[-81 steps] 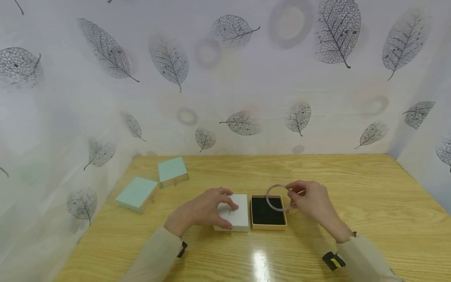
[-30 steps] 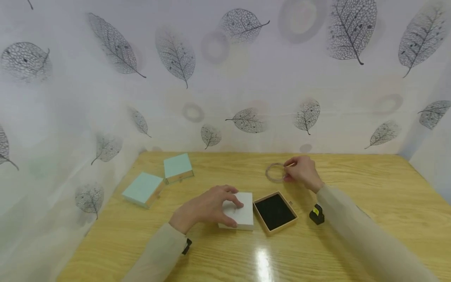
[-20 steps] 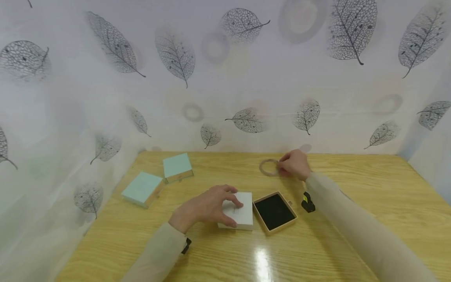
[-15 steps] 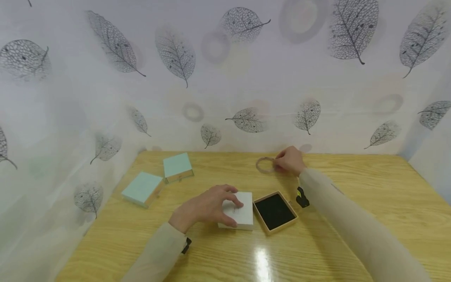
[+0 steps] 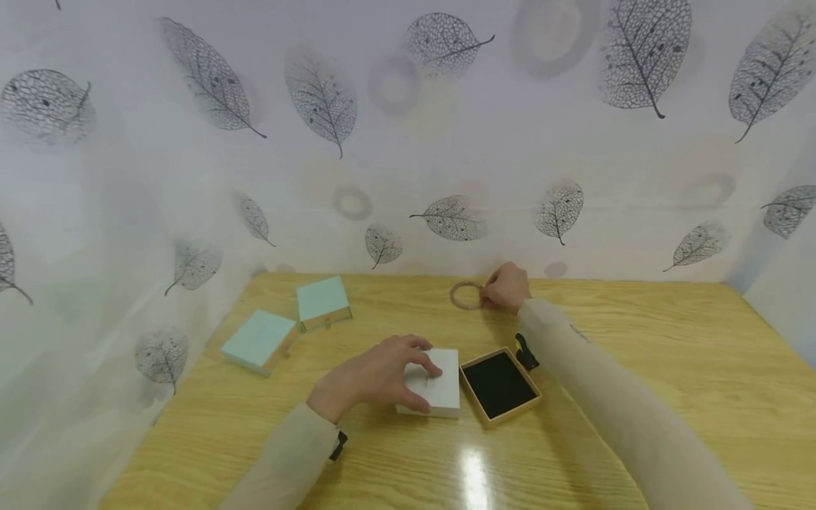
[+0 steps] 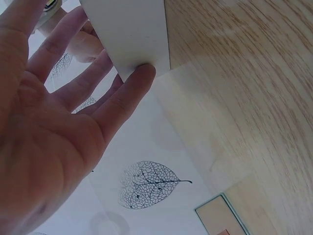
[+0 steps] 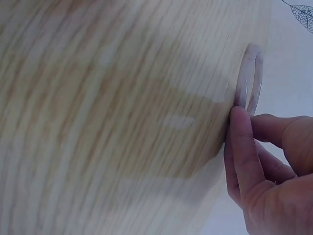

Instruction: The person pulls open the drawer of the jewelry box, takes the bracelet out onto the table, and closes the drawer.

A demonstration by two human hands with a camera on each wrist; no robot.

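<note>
My right hand (image 5: 508, 287) pinches a pale, pinkish-grey bangle (image 5: 466, 307) by its right side, near the back edge of the table. In the right wrist view the bangle (image 7: 248, 73) sits between thumb and fingertips, low over the wood; whether it touches the table I cannot tell. My left hand (image 5: 376, 375) holds a white box lid (image 5: 443, 386), thumb at its front edge and fingers over its top and far side. The left wrist view shows a fingertip against the lid's white side (image 6: 132, 34). Right beside it lies an open box base (image 5: 500, 384) with a black lining, turned askew.
Two mint-green boxes, one nearer (image 5: 260, 341) and one farther back (image 5: 324, 303), lie at the table's left. A white curtain (image 5: 408, 142) with leaf prints rises behind the wooden table (image 5: 637, 340). A glare spot shows at the front.
The bangle, earlier over the black-lined base, has moved to the back of the table and then leftward in my right hand. The base has turned askew. My left hand stays at the white lid.
</note>
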